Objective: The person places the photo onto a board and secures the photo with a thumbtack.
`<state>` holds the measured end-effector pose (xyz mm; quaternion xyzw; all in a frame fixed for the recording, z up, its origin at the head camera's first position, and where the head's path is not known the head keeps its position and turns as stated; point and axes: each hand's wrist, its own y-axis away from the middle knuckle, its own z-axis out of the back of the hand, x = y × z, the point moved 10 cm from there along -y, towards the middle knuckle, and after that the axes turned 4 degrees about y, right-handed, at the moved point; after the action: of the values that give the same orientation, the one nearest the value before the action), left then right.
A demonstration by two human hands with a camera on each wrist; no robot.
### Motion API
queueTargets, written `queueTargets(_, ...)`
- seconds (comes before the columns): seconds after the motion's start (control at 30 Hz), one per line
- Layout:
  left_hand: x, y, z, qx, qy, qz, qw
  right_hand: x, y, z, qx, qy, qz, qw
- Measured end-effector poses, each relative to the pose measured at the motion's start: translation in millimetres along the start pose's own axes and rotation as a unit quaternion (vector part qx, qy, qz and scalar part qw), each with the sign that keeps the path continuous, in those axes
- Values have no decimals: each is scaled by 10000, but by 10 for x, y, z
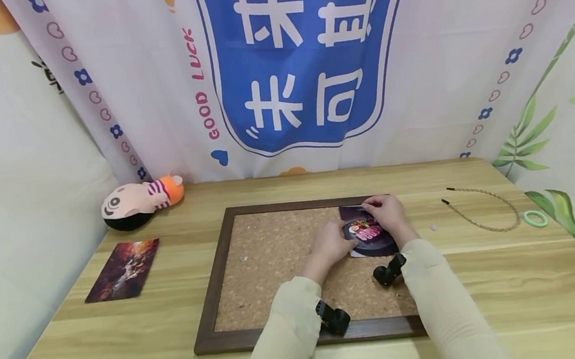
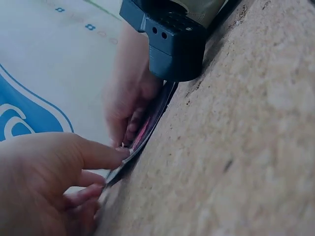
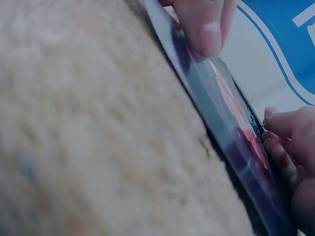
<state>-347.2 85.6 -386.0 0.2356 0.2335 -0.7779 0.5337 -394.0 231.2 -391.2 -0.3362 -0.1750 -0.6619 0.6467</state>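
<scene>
A dark purple card (image 1: 377, 245) with a red picture lies on the upper right part of a cork board (image 1: 274, 261) in a dark wooden frame. My left hand (image 1: 346, 237) pinches the card's left edge; in the left wrist view its fingers (image 2: 110, 157) sit at the thin edge of the card (image 2: 152, 118). My right hand (image 1: 375, 210) holds the card's far edge, fingers curled down onto it. In the right wrist view a right fingertip (image 3: 204, 29) presses the card (image 3: 221, 98), and the left hand's fingers (image 3: 288, 147) touch its other edge.
On the wooden table (image 1: 486, 299), a second card (image 1: 123, 270) lies at the left and a plush doll (image 1: 139, 202) at the back left. A beaded chain (image 1: 482, 207), a green ring (image 1: 535, 218) and a small white bit (image 1: 432, 227) lie to the right. Printed curtains close in the back and sides.
</scene>
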Motion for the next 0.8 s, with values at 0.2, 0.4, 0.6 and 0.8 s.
queueTargets(0.2,19,27,-19,-58,-974,-209,9950,11,14,-12,-42,155,121,9998)
queueTargets(0.4,82,16,-149,497,-1234,-260,9908,47,11,-26,3,359,226,9991)
queueTargets(0.6,101,24,-175,648,-1307,-188,9891,51,8,-43,55,483,242,9985)
queueTargets(0.8,100,30,-182,660,-1313,-164,9890,37,20,-48,8,639,275,9976)
